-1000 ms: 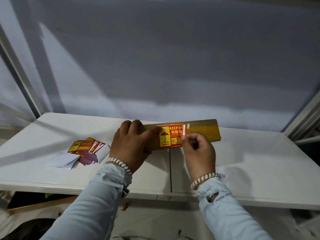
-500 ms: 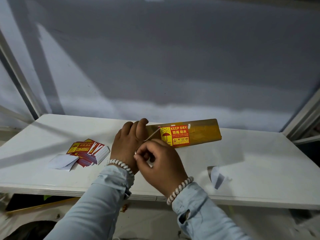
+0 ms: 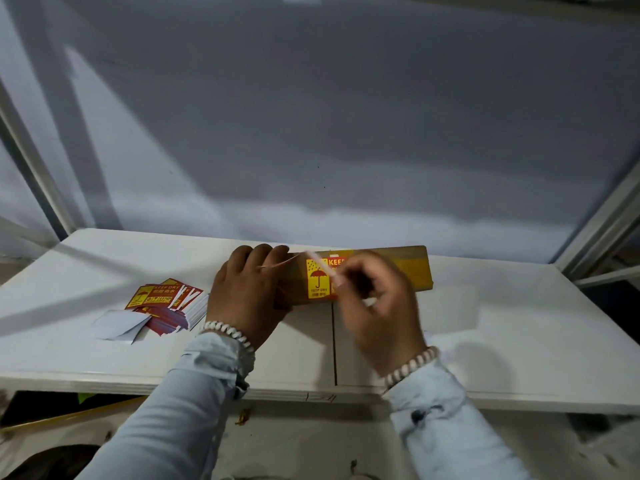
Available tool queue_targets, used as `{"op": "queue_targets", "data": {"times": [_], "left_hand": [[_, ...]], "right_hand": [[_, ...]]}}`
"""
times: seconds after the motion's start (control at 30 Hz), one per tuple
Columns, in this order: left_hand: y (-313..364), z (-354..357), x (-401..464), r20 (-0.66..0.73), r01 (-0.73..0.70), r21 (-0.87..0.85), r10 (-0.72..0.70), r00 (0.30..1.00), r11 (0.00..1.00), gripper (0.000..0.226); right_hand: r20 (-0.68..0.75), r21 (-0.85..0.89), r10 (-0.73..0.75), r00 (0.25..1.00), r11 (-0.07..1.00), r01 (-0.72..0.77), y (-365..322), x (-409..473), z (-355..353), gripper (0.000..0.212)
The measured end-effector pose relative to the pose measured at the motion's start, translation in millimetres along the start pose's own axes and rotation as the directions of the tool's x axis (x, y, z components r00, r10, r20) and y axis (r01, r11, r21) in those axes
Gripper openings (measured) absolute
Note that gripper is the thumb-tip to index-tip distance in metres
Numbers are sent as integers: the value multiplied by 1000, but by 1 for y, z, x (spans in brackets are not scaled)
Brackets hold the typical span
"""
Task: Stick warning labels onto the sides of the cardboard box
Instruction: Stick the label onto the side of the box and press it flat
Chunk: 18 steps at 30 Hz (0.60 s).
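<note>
White laminate forms the table point(image 3: 485, 341), which fills the lower half of the frame and shows a dark seam running from its near edge up toward the middle. Behind it a grey wall point(image 3: 311, 116) takes up the whole upper half. Pale blue sleeves come in from the bottom edge, each wrist wearing a white bead bracelet. The cardboard box point(image 3: 408, 268) lies flat near the table's far edge, just right of centre, a long narrow brown slab with its long axis running left to right and tipped slightly down at the right end; its near side face is turned toward the camera. On that face sits a red and yellow warning label point(image 3: 318, 278) with an umbrella symbol and the letters KEEP, upright and readable, its right part hidden. The left hand point(image 3: 247, 292) grips the box's left end, fingers curled over its top edge, covering that end. The right hand point(image 3: 377, 303), blurred, stands in front of the box's middle and pinches a thin pale strip point(image 3: 323, 268) that slants up to the left across the label. At middle left a loose stack of labels point(image 3: 166, 301) lies fanned on the table, with a white backing sheet point(image 3: 117, 325) just beside it, well apart from the box.
</note>
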<state>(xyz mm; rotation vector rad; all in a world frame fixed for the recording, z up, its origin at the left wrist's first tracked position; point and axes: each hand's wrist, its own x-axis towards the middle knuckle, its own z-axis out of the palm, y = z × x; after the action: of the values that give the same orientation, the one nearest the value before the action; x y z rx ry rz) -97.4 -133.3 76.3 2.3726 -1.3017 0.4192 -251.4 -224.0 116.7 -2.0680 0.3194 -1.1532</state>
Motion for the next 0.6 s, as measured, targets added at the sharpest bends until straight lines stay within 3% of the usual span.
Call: {"op": "queue_targets", "data": {"times": [0.1,0.17,0.27,0.33,0.43,0.5,0.6], "left_hand": [[-7,3,0,21,31,44,-32,999,999,89],[-8,5,0,-6,20,46,-20,1000,999,88],[-4,4,1,-33,14,54,-12,999,998,87],[-2,5,1,-39,15,46,-14,999,999,86],[0,6,1,-43,22,43,-20,999,999,86],[0,4,0,-32,28,44,-27,999,999,87],[0,4,0,-27,24,35,-23,999,999,87]], "right_hand": [[-327,69,252,911,968,-243,40,-3,-29,18],[-513,89,334,791,937,-338,62,-9,-47,14],[-639,163,484,598,845,-510,87,-24,-66,9],[-646,160,564,515,759,-631,107,-37,-74,10],[-478,-75,710,517,554,-829,139,-58,-80,30],[-309,-279,795,522,449,-849,157,-72,-81,40],[-240,-385,827,509,401,-831,178,-84,-85,36]]}}
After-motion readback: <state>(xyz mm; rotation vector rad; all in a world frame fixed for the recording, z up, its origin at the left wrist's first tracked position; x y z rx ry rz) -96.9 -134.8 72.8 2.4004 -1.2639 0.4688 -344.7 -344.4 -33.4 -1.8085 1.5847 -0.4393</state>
